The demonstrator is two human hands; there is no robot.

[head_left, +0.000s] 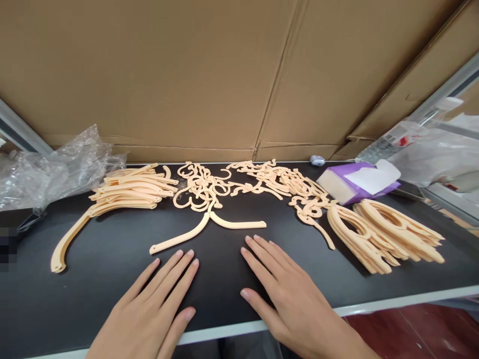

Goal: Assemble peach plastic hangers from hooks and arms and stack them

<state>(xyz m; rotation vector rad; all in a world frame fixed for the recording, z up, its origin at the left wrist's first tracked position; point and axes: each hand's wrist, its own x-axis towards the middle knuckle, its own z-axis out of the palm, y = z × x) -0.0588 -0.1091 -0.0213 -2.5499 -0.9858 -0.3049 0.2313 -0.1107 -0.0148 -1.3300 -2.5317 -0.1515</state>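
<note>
My left hand (pixel 149 309) lies flat on the black tabletop (pixel 220 279), fingers spread and holding nothing. My right hand (pixel 286 294) rests flat a little to the right, also bare. Just beyond the fingertips, two cream plastic hanger arms lie in an upside-down V: a left arm (pixel 181 239) and a right arm (pixel 239 225). Their upper ends meet at the foot of a hanger hook (pixel 211 202); whether they are joined cannot be made out. Behind is a tangled heap of hooks (pixel 198 174).
Curved hanger arms are piled (pixel 130 192) at left, one jutting forward. Small cream parts (pixel 284 179) and stacked pieces with oval openings (pixel 377 237) lie right. Around the edges are a purple tissue pack (pixel 342 172), clear plastic wrap (pixel 71 169), a bottle (pixel 404 137) and cardboard (pixel 168 75).
</note>
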